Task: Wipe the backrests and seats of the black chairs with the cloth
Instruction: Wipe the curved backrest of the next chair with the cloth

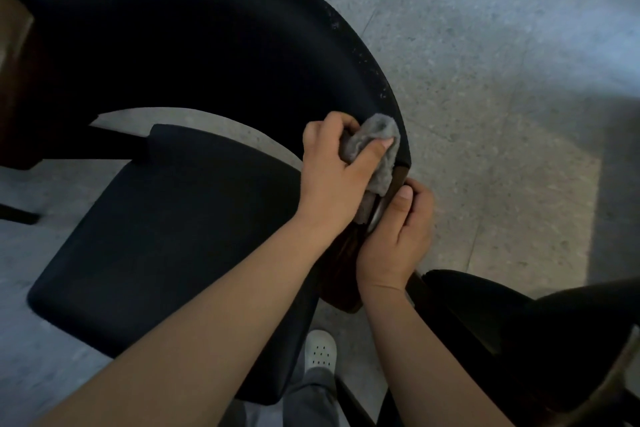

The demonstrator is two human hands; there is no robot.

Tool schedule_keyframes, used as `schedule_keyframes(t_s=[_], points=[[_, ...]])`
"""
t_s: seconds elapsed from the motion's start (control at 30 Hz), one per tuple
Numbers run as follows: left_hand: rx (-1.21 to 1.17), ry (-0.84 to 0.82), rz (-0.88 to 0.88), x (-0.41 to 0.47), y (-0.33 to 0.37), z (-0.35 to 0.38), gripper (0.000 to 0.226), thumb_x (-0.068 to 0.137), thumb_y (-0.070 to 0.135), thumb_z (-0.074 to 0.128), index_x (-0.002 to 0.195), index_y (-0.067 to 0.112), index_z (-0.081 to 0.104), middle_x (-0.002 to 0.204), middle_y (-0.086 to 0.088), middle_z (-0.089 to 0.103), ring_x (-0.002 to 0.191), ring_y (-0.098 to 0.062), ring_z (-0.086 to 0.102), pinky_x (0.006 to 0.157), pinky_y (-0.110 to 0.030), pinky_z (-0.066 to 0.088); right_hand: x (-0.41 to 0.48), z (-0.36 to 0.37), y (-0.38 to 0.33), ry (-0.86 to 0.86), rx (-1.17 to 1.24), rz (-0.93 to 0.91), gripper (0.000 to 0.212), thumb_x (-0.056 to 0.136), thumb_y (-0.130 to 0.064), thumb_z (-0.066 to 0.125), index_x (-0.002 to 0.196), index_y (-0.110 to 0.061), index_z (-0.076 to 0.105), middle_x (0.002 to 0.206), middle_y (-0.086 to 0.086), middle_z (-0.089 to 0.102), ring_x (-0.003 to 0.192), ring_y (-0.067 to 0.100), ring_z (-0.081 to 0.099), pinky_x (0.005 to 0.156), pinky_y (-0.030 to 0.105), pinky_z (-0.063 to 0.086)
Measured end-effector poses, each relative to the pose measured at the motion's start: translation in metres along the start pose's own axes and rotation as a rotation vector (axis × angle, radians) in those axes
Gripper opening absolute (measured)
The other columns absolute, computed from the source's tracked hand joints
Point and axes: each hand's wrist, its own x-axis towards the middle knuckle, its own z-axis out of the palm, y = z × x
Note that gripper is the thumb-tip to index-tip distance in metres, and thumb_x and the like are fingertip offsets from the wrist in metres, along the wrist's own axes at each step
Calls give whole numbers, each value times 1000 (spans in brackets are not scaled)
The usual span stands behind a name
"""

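The grey cloth (pixel 381 142) is held bunched against the right end of the curved backrest (pixel 207 45) by the left hand (pixel 329 184), with fingers and thumb curled round it. Being soft and light, it should fold to the curve and is best kept wadded in the palm. The backrest looks stiff, and pale specks are seen along its top edge. The chair is steadied by the right hand (pixel 398 239), closed on what seems to be a wooden arm end (pixel 343 274), though that part is dim. The seat (pixel 173 236) lies below, touched by neither hand. A second chair (pixel 502 315) stands close at the right and may crowd the elbow. A shoe (pixel 320 352) is planted between the chairs.
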Motion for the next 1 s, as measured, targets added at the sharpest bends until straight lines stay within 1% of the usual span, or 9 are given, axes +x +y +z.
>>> schedule_keyframes(t_s=[0.1, 0.2, 0.37, 0.47, 0.6, 0.73, 0.8, 0.87, 1.0], points=[[-9, 57, 41, -4, -2, 2, 22, 86, 29, 71, 98, 23, 53, 102, 7, 48, 89, 3, 51, 72, -5, 42, 0, 0, -1, 4, -8, 0, 39, 100, -37, 31, 113, -12, 59, 100, 1, 62, 91, 14, 58, 75, 21, 46], [-47, 124, 38, -7, -16, 7, 15, 89, 25, 68, 95, 20, 56, 100, -2, 57, 85, -3, 56, 71, -11, 45, 0, 0, -2, 0, -1, 0, 43, 100, -39, 30, 114, -11, 58, 101, 2, 62, 91, 14, 59, 76, 26, 48], [-93, 238, -83, -2, -45, 7, 10, 93, 27, 63, 97, 21, 57, 99, -3, 61, 89, -11, 61, 76, -25, 50, 0, -1, -1, 1, -21, 12, 41, 99, -41, 29, 114, -16, 57, 103, 0, 61, 93, 10, 57, 78, 20, 45], [-116, 279, -160, 1, -57, 7, 8, 93, 27, 62, 96, 22, 57, 101, -4, 61, 90, -12, 60, 80, -29, 52, -1, -1, -2, 10, -47, 11, 37, 99, -42, 29, 114, -21, 56, 103, -3, 61, 94, 8, 57, 81, 26, 47], [-117, 258, -294, 1, -76, 3, 5, 95, 29, 60, 95, 27, 56, 107, -3, 60, 94, -11, 60, 88, -36, 53, -1, -1, -3, 11, -54, 11, 41, 99, -44, 28, 115, -18, 56, 102, -1, 61, 92, 11, 57, 81, 35, 50], [-55, 234, -442, -3, -98, -9, 10, 93, 33, 61, 89, 32, 52, 107, -4, 59, 95, -13, 60, 91, -43, 53, -1, -1, -4, 8, -54, 9, 40, 100, -40, 29, 115, -15, 57, 102, -1, 61, 92, 11, 57, 82, 32, 49], [-34, 235, -404, -9, -101, -16, 10, 93, 34, 61, 89, 30, 53, 104, -4, 60, 94, -15, 60, 89, -45, 54, -1, -1, -3, 5, -49, 2, 38, 101, -38, 29, 114, -16, 57, 101, -2, 61, 91, 7, 56, 80, 23, 47], [-60, 230, -263, -14, -93, -22, 10, 92, 35, 62, 93, 28, 56, 101, -3, 61, 93, -15, 61, 86, -42, 55, -1, -1, -3, 7, -50, -7, 35, 102, -35, 30, 113, -16, 57, 99, -4, 60, 88, 1, 54, 77, 15, 44], [-1, 172, 8, -15, -65, -20, 20, 89, 36, 66, 101, 23, 55, 106, -1, 56, 94, -9, 58, 79, -23, 51, -1, 0, -2, 13, -60, -10, 31, 102, -30, 32, 113, -15, 58, 98, -3, 61, 86, 0, 54, 74, 11, 42]])
